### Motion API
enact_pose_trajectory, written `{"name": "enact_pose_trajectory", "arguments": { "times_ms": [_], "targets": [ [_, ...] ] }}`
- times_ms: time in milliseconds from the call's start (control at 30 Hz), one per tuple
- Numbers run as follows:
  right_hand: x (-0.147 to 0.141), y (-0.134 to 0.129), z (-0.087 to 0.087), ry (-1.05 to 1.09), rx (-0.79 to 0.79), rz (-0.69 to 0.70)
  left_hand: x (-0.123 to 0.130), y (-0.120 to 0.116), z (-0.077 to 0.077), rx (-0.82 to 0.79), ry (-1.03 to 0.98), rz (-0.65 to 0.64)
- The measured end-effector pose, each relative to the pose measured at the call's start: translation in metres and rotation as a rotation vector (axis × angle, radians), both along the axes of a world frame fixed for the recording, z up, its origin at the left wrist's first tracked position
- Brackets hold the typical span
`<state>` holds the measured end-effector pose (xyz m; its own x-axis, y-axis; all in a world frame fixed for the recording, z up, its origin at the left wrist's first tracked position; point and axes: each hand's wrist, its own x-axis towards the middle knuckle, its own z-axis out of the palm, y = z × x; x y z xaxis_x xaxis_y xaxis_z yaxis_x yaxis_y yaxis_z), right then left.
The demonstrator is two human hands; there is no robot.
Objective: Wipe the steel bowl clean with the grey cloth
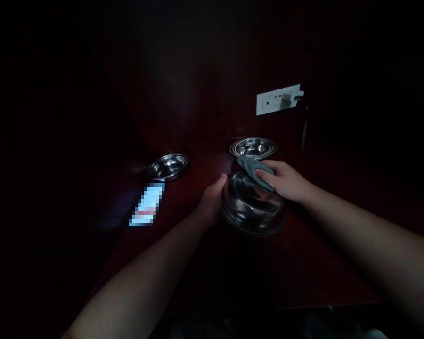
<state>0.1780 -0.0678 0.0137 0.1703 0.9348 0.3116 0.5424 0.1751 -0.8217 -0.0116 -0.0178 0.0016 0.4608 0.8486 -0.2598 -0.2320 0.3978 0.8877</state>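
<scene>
A shiny metal bowl (253,207) is tilted with its outer side towards me, above the dark red table. My left hand (212,200) grips its left rim, thumb showing at the edge and the other fingers hidden behind. In my right hand (286,180) is a grey-green cloth (256,170), pinched between thumb and fingers and pressed on the upper right of the bowl's outer surface. Just behind the cloth stand metal bowls (253,147), seemingly nested, with several rims showing. Another metal bowl (168,166) sits upright to the left.
A lit, pixelated phone-like screen (147,205) lies in front of the left bowl. On the back wall is a white socket panel (277,100) with a plug in it; its black cable (305,132) hangs down to the right. The table's front edge (325,307) runs along the bottom.
</scene>
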Motion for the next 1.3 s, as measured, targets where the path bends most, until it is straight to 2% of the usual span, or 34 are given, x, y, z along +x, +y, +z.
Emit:
{"name": "enact_pose_trajectory", "arguments": {
  "times_ms": [1300],
  "targets": [
    [-0.0013,-0.0018,0.0023,0.015,-0.044,-0.009,0.0011,-0.0014,0.0019,-0.011,0.002,-0.008]
  ]
}}
